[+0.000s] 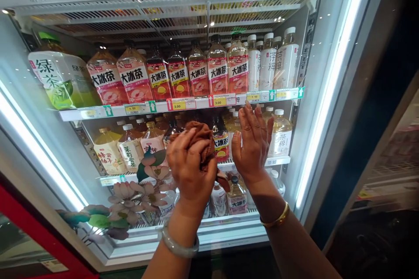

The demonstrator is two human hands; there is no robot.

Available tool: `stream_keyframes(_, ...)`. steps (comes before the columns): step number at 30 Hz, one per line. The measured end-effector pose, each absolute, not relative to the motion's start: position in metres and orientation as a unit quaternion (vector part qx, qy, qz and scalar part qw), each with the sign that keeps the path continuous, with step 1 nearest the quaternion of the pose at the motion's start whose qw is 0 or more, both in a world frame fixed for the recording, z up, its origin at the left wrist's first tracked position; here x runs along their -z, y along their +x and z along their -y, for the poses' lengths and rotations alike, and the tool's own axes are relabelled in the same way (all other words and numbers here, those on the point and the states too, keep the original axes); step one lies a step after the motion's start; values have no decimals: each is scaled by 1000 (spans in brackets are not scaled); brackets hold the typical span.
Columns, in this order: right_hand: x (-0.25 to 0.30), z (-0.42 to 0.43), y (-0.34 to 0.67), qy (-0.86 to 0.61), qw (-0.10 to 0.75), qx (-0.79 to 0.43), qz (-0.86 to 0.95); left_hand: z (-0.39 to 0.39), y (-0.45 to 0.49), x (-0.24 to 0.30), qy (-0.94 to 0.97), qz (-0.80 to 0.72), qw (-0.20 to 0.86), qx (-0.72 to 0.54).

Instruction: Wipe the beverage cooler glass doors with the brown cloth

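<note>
My left hand (190,161), with a pale bangle on its wrist, is closed around a crumpled brown cloth (203,139) in front of the drinks cooler. To its right my right hand (253,141) is raised with the fingers stretched out and the palm forward; it seems to lie flat on the clear glass door. A gold bracelet (276,219) circles that wrist. Behind the hands, bottles such as a dark iced tea bottle (221,139) and a pale tea bottle (280,133) stand on the shelf, partly hidden.
A shelf edge with price tags (183,104) carries several bottles, with a large green tea bottle (62,74) at the left. A flower decal (140,198) spreads across the lower left of the glass. A bright light strip (337,83) lines the right side, and a red frame (36,231) crosses the lower left.
</note>
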State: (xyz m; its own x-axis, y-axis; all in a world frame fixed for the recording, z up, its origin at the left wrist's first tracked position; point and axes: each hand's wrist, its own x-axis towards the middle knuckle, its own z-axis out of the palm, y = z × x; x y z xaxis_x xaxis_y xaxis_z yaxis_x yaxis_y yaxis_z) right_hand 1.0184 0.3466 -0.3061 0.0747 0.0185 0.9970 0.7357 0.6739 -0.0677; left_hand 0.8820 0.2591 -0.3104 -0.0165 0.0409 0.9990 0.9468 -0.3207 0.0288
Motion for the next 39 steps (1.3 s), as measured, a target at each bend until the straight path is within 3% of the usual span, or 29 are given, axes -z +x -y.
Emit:
stream_keyframes(6,307,-346,1020,-303,668,259,628,-261,903,325,-680,382,368,506)
stream_keyframes(14,306,-345,1019,-297,671,257,629,-258,869,305,-524,435,408,608)
stream_keyframes(22,307,-346,1020,-296,671,264,627,-260,898,321,-670,389,380,506)
stream_keyframes(30,307,-345,1019,-299,670,260,627,-259,878,308,-540,436,404,596)
stream_keyframes(36,307,-346,1019,-303,668,260,627,-258,903,318,-671,388,374,509)
stream_keyframes(39,307,-346,1020,-300,667,258,631,-256,890,308,-644,404,386,523)
